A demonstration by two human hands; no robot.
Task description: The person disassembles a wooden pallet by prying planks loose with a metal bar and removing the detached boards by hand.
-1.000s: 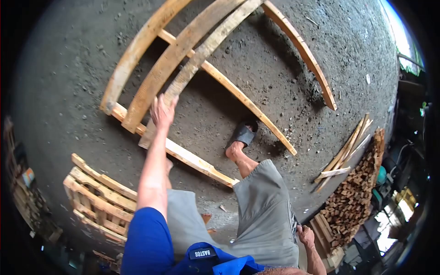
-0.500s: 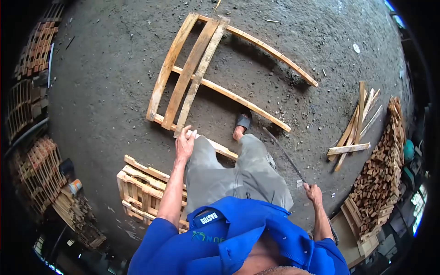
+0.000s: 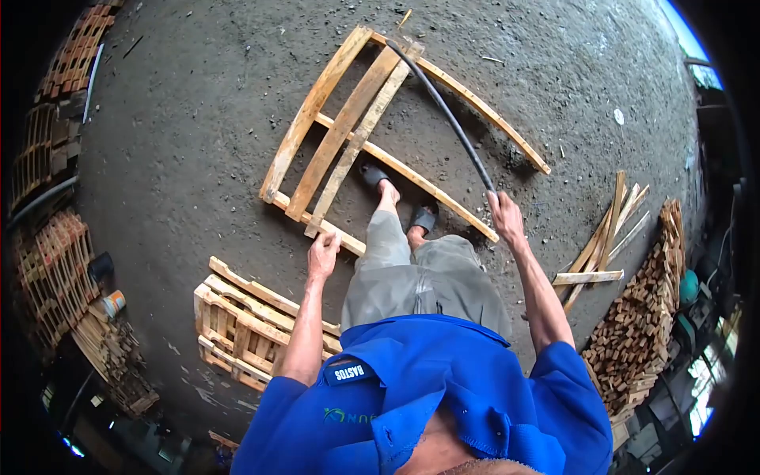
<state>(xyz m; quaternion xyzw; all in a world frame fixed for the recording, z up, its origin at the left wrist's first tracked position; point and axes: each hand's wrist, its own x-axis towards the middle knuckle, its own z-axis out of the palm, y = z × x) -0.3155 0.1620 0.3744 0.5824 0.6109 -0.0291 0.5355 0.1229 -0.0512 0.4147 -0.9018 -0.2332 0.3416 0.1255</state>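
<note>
My right hand [image 3: 507, 217] is closed round the near end of a long dark bar [image 3: 447, 111]. The bar's far end reaches the top of a partly boarded wooden pallet frame, by the third board. Three boards lie side by side across the frame's left part, the third [image 3: 364, 134] being the narrowest. My left hand [image 3: 323, 255] is closed just below the near end of that board, beside the near rail [image 3: 342, 240]; what it holds, if anything, is too small to make out. The middle rail [image 3: 427, 187] and far rail [image 3: 491, 115] extend rightward.
A slatted pallet [image 3: 253, 324] lies at lower left. Loose wooden strips [image 3: 608, 229] are on the ground at right, beside a large pile of wood pieces [image 3: 641, 324]. Stacked pallets [image 3: 55, 269] stand at far left. My sandalled feet are among the frame's rails.
My right hand has swung the bar up and forward over the frame. One foot has come into view between the near and middle rails. My left hand stays near the third board's end.
</note>
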